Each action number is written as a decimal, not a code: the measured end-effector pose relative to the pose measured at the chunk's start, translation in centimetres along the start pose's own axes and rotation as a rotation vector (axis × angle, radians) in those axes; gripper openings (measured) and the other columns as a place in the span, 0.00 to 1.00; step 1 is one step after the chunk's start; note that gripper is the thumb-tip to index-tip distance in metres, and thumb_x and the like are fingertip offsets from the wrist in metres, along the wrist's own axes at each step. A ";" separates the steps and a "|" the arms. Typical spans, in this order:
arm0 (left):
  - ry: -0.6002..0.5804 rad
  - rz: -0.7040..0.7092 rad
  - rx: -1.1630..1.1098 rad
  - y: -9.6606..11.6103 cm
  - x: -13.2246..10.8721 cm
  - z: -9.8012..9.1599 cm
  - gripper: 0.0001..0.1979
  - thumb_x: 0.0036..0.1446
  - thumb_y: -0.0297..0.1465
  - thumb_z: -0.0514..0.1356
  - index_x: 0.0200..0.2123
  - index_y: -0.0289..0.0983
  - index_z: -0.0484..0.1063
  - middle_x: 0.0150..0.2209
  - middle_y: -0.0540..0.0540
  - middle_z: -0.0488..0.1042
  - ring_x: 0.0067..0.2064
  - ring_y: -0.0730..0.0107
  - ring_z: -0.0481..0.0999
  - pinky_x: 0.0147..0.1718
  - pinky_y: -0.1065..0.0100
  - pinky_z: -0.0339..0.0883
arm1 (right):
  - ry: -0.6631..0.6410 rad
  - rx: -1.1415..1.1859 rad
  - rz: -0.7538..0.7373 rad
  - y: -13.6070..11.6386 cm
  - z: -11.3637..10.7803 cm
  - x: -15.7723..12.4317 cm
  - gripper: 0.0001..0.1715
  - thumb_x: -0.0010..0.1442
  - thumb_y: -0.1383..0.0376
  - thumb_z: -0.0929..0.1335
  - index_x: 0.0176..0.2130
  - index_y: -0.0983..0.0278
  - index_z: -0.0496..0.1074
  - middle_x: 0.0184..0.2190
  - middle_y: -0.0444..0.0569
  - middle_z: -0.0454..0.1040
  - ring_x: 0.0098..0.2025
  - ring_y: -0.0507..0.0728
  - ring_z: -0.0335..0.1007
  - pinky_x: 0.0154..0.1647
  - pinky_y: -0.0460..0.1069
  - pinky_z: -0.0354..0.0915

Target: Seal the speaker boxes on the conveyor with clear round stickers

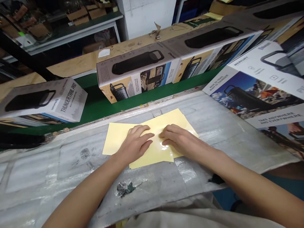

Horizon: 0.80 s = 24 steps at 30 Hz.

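Note:
Several pale yellow sheets (142, 158) lie overlapping at different angles on the grey, plastic-covered table (78, 177). My left hand (136, 142) rests on the sheets left of their middle, its fingers apart and pointing right, with nothing held. Just to its right, my right hand (174, 137) is over the same sheets with its fingers bent and drawn together; whatever lies between the fingertips is too small to make out. A shiny clear patch shows on the sheet below the right fingertips.
Printed speaker boxes (140, 71) stand in a row on a green surface (92, 101) beyond the table. Another box (42, 101) is at the left. At the right, a large printed box (258, 91) reaches over the table. Shelves with cartons stand at the back left.

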<state>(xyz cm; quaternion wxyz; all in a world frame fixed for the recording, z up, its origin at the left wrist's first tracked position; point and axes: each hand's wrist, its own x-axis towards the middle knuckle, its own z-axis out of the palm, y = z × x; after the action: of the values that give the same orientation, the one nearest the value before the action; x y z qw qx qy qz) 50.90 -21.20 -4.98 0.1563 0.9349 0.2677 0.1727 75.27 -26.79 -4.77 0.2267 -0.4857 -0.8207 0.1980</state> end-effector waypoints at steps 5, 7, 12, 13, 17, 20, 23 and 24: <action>-0.010 -0.012 0.001 0.0 0.0 0.0 0.12 0.72 0.33 0.56 0.53 0.40 0.76 0.58 0.39 0.75 0.59 0.54 0.72 0.53 0.54 0.68 | -0.011 0.010 -0.003 0.2 0.1 0.0 0.08 0.65 0.75 0.69 0.37 0.63 0.76 0.34 0.48 0.72 0.39 0.59 0.72 0.39 0.51 0.68; -0.009 -0.008 0.002 -0.1 0.0 0.0 0.12 0.72 0.33 0.56 0.53 0.40 0.76 0.58 0.39 0.75 0.59 0.54 0.72 0.53 0.54 0.68 | 0.042 0.000 -0.022 0.3 0.3 -0.4 0.08 0.66 0.74 0.69 0.41 0.63 0.77 0.36 0.49 0.72 0.40 0.59 0.72 0.39 0.52 0.68; 0.002 0.002 -0.006 -0.1 0.0 0.1 0.12 0.73 0.33 0.56 0.52 0.40 0.77 0.57 0.39 0.75 0.58 0.55 0.72 0.54 0.54 0.68 | 0.106 -0.036 -0.078 -0.1 0.4 -1.5 0.12 0.70 0.71 0.65 0.43 0.62 0.78 0.37 0.51 0.72 0.39 0.59 0.70 0.35 0.51 0.66; 0.005 0.001 -0.008 -0.2 0.0 0.1 0.12 0.72 0.33 0.56 0.52 0.40 0.77 0.57 0.39 0.75 0.58 0.55 0.72 0.55 0.54 0.68 | 0.112 -0.025 -0.077 -0.2 0.3 -1.6 0.12 0.71 0.71 0.64 0.43 0.62 0.78 0.38 0.51 0.72 0.40 0.59 0.71 0.36 0.51 0.67; 0.007 0.005 0.001 -0.2 0.0 0.2 0.11 0.72 0.33 0.56 0.52 0.40 0.76 0.57 0.39 0.75 0.58 0.55 0.72 0.55 0.54 0.68 | 0.149 0.136 -0.004 -0.5 -0.4 -2.1 0.09 0.70 0.70 0.66 0.40 0.60 0.75 0.41 0.51 0.74 0.43 0.59 0.74 0.42 0.52 0.72; 0.002 0.028 0.042 -0.2 -0.1 0.2 0.12 0.73 0.33 0.55 0.52 0.40 0.76 0.57 0.38 0.75 0.58 0.54 0.72 0.54 0.54 0.68 | 0.335 0.276 0.069 -1.0 -1.0 -2.9 0.07 0.68 0.69 0.69 0.37 0.58 0.74 0.38 0.49 0.73 0.42 0.58 0.74 0.41 0.52 0.72; -0.008 0.057 0.076 -0.1 -0.1 0.3 0.13 0.73 0.32 0.54 0.53 0.40 0.76 0.58 0.37 0.74 0.59 0.53 0.71 0.53 0.53 0.68 | 0.516 0.298 0.119 -2.3 -1.3 -3.5 0.09 0.67 0.70 0.71 0.44 0.55 0.75 0.36 0.47 0.72 0.40 0.58 0.72 0.39 0.51 0.71; -0.010 0.058 0.078 -0.1 -0.1 0.4 0.13 0.73 0.32 0.54 0.53 0.41 0.76 0.58 0.37 0.74 0.59 0.53 0.71 0.53 0.53 0.68 | 0.521 0.291 0.110 -2.8 -1.2 -3.6 0.14 0.67 0.70 0.70 0.50 0.54 0.75 0.37 0.47 0.72 0.40 0.57 0.72 0.39 0.51 0.71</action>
<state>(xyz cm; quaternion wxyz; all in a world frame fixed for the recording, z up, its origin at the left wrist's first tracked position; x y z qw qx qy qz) 50.87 -21.24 -5.38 0.1161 0.9486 0.2461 0.1617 75.52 -31.13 -2.86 0.4856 -0.5263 -0.6705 0.1940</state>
